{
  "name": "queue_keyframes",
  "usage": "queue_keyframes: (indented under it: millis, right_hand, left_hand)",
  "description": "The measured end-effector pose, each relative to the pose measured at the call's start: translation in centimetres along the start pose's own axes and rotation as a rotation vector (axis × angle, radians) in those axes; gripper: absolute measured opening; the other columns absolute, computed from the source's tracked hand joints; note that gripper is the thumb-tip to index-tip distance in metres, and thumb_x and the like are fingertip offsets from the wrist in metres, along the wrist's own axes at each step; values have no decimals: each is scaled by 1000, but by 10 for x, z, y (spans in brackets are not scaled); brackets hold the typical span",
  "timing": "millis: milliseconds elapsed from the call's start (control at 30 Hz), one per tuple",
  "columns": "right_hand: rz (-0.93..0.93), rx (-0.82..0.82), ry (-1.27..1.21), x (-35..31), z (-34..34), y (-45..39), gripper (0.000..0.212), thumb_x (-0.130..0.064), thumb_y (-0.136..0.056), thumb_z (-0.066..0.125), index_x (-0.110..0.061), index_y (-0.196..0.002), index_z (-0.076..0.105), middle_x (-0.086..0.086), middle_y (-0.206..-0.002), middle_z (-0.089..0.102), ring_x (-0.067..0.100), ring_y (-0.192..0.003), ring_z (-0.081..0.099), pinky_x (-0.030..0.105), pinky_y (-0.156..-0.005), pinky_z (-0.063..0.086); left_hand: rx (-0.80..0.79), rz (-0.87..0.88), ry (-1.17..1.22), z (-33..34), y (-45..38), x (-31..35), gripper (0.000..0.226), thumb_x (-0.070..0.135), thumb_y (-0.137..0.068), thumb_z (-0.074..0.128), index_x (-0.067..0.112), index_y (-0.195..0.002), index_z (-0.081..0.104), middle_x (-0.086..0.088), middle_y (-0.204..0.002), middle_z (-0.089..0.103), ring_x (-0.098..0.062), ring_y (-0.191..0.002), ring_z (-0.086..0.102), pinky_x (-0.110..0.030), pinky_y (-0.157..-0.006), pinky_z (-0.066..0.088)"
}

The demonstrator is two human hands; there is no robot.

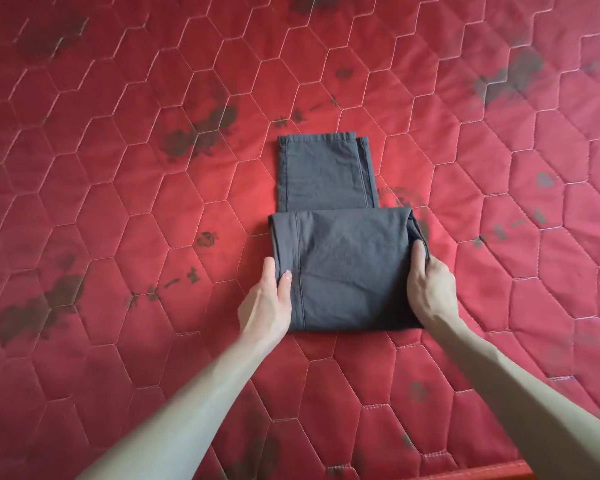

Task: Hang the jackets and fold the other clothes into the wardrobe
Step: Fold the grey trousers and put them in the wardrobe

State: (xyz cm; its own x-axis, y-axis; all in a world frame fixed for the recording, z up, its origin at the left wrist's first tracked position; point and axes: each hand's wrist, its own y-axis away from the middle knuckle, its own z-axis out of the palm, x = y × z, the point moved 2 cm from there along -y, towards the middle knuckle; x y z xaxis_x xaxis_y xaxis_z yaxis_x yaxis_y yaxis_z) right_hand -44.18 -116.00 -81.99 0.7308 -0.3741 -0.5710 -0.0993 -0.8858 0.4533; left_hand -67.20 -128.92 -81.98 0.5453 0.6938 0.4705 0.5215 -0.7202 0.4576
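Note:
A pair of dark grey trousers (pixel 340 258) lies partly folded in the middle of the red quilted mattress (pixel 118 188). The near part is doubled over into a thick rectangle, and the leg ends stick out flat beyond it, away from me. My left hand (pixel 269 299) grips the left edge of the folded part, thumb on top. My right hand (pixel 430 289) grips the right edge, thumb on top and fingers tucked under the fold. No jacket or wardrobe is in sight.
The mattress fills nearly the whole view, with hexagon stitching and dark flower prints. Its near edge (pixel 482 474) shows at the bottom right. Nothing else lies on it around the trousers.

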Motion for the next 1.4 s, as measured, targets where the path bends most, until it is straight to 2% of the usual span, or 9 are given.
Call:
queue_keyframes:
  millis: [100,200,333,433,533,700,967,1200,1400]
  right_hand:
    - [56,10,-69,6,-2,3,57,-55,-110,24,-12,-84,52,17,-90,64,43,-95,59,44,-80,38]
    - [-153,124,6,10,5,19,36,-44,-110,36,-19,-127,54,11,-125,63,36,-117,57,43,-88,41]
    - [-429,213,205,19,16,41,55,-29,-106,54,-11,-157,41,13,-154,43,32,-139,42,46,-116,36]
    - [-459,107,430,32,26,50,69,-48,-108,41,-9,-164,28,8,-171,26,25,-158,25,43,-124,29]
    - [-507,83,538,37,30,48,80,-61,-102,31,-9,-164,27,7,-173,22,23,-160,18,42,-126,25]
    - [-608,98,539,40,24,43,85,-64,-100,39,-5,-161,33,13,-165,36,30,-152,32,45,-122,34]
    - [-874,-80,667,64,10,40,120,-78,-83,58,0,-164,16,15,-174,10,27,-162,7,43,-130,17]
    - [-993,-122,704,55,-11,28,110,-37,-67,92,3,-155,40,21,-164,36,34,-150,40,50,-119,41]
    - [-956,-170,491,44,-33,33,76,5,-70,76,-1,-144,59,13,-151,57,32,-138,57,49,-110,50]
  left_hand:
    - [99,49,-53,6,1,1,19,37,-111,34,18,-110,36,-3,-87,62,-40,-88,64,-42,-66,42]
    - [172,83,-31,15,6,3,18,31,-110,36,13,-112,39,-10,-103,65,-41,-95,64,-41,-65,39]
    - [280,68,-41,22,19,3,57,27,-106,47,5,-157,32,-17,-136,52,-35,-121,53,-48,-96,47]
    - [340,291,-203,23,28,-10,65,31,-107,45,7,-164,22,-20,-162,31,-35,-141,43,-47,-113,42]
    - [210,556,-337,27,34,-31,74,45,-105,42,9,-165,17,-23,-172,5,-37,-159,16,-47,-127,24]
    - [137,751,-513,19,35,-51,96,55,-92,58,6,-165,18,-22,-172,3,-37,-160,7,-52,-128,18]
    - [111,725,-748,22,33,-32,94,28,-83,64,-4,-161,22,-26,-170,15,-38,-159,13,-53,-128,20]
    - [176,693,-460,7,37,-18,86,25,-73,88,1,-147,54,-17,-155,51,-31,-147,46,-48,-120,39]
    - [232,671,-168,-13,38,-14,45,27,-76,80,11,-116,69,-3,-112,76,-24,-109,70,-29,-106,43]
